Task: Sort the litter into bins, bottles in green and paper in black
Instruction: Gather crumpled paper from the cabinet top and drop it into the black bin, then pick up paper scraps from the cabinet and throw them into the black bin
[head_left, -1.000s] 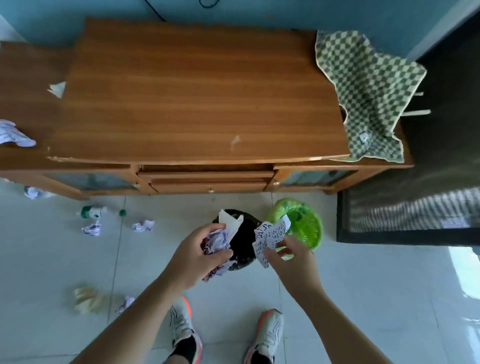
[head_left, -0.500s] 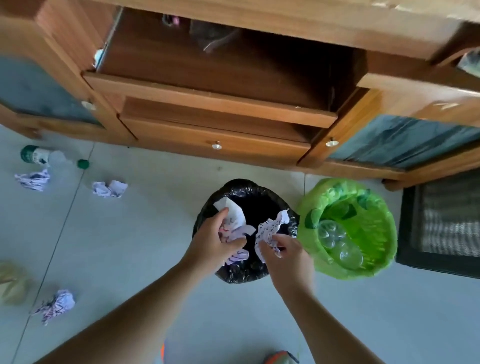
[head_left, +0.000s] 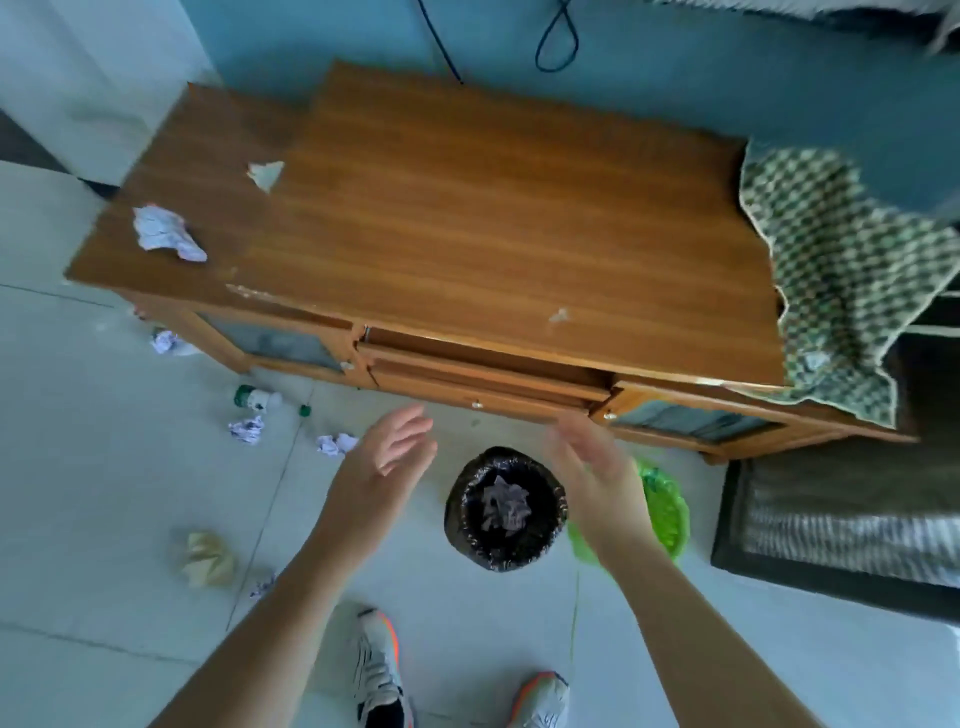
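Observation:
The black bin (head_left: 457, 525) stands on the floor with crumpled paper (head_left: 505, 505) inside it. Just right of it, the green bin (head_left: 670, 506) is partly hidden by my right hand (head_left: 592, 465). My left hand (head_left: 387, 460) is raised left of the black bin. Both hands are open and hold nothing. A clear bottle with a green label (head_left: 254, 399) and its green cap (head_left: 305, 411) lie on the floor at left. Crumpled papers lie nearby (head_left: 247, 429) (head_left: 335, 445), and one more crumpled paper (head_left: 163, 234) sits on the cabinet top.
A wooden cabinet (head_left: 493, 234) runs across the view, a checked cloth (head_left: 841, 280) draped over its right end. A yellowish crumpled bag (head_left: 205, 558) and a small paper scrap (head_left: 262, 586) lie at lower left. A dark mat (head_left: 841, 525) lies at right. My shoes (head_left: 379, 670) are below.
Both hands let go of the papers, which now lie in the black bin. The hands have lifted and spread, and the view has risen from near the bins.

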